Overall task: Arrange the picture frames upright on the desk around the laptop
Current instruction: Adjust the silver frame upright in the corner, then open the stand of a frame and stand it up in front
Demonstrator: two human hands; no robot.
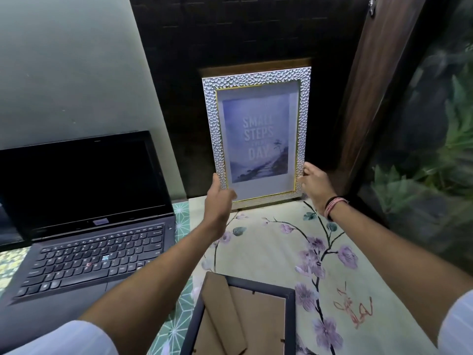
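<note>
A silver textured picture frame (257, 80) with a blue "Small steps every day" print stands upright at the back of the desk, right of the open black laptop (84, 226). My left hand (218, 193) grips its lower left corner and my right hand (313, 184) holds its lower right edge. Its bottom edge is at the desk surface, against the dark wall. A second, dark frame (245, 316) lies face down near the front edge, its brown cardboard back and stand showing.
The desk is covered by a floral cloth (281, 239) with purple blossoms. A dark wooden panel (378, 85) rises at the right, with glass and green plants (435, 175) behind it. A pale wall stands behind the laptop.
</note>
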